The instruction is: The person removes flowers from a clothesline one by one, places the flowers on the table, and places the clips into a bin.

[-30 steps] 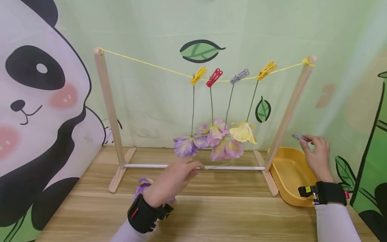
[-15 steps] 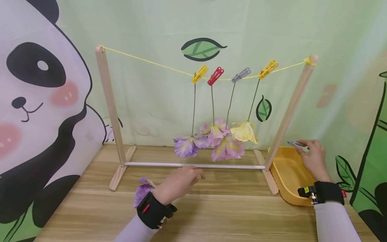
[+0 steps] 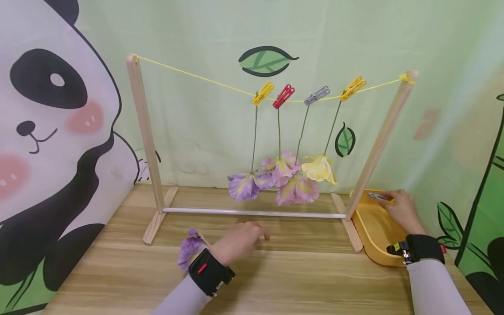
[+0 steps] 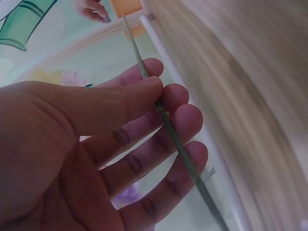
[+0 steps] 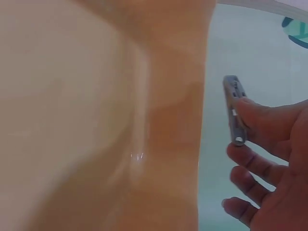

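Note:
My left hand [image 3: 239, 241] is low over the table, pinching the thin green stem [image 4: 179, 144] of an artificial flower between thumb and fingers. Its purple bloom [image 3: 190, 250] hangs to the left, partly hidden behind my wrist. At the far right, the fingers and thumb of my right hand [image 3: 402, 211] pinch a grey clothespin [image 5: 234, 111] over the back of a yellow plastic tray [image 3: 383, 234]. In front of me a yellow string [image 3: 197, 77] carries upside-down flowers, held by a yellow clothespin [image 3: 263, 93], a red clothespin [image 3: 283, 96], a grey clothespin [image 3: 317, 95] and another yellow clothespin [image 3: 353, 89].
The string is tied between a left wooden post [image 3: 145, 131] and a right wooden post [image 3: 383, 140]. A white rod [image 3: 236, 211] joins their feet low above the wooden table [image 3: 299, 280]. A printed curtain [image 3: 204, 131] hangs behind, close to the stand.
My right hand has lowered and moved left with the grey clothespin, toward the tray. My left hand has shifted slightly right and down, still holding the flower stem.

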Demonstrator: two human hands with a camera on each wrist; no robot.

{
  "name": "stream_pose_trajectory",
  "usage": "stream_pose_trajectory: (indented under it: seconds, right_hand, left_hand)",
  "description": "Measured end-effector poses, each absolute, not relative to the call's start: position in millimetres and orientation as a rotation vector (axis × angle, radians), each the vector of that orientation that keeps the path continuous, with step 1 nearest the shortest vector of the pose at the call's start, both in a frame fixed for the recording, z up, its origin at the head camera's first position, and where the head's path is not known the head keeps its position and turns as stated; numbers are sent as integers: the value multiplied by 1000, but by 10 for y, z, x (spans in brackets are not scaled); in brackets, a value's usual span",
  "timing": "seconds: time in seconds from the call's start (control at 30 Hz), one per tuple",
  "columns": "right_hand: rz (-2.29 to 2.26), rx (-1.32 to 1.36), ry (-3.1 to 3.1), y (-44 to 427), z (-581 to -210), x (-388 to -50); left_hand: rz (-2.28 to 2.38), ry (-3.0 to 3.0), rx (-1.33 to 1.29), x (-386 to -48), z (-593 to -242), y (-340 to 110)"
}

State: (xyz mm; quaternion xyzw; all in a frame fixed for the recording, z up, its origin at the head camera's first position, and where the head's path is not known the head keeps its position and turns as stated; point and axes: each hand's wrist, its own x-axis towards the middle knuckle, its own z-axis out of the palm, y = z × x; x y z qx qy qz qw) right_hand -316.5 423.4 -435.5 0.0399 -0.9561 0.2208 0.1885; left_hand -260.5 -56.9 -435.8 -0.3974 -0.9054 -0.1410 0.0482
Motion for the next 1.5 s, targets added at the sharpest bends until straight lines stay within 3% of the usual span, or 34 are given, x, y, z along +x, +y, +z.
stream_pose_trajectory:
  seconds: [1.03, 1.5]
  right_hand:
    - [528, 208, -3187, 4259, -4456, -3277]
    - [540, 234, -3090, 4251, -4230, -3204]
  left_hand:
    - [-343, -2783, -1119, -2605, -4601, -540]
    - [-486, -2748, -1179, -2721, -4558, -596]
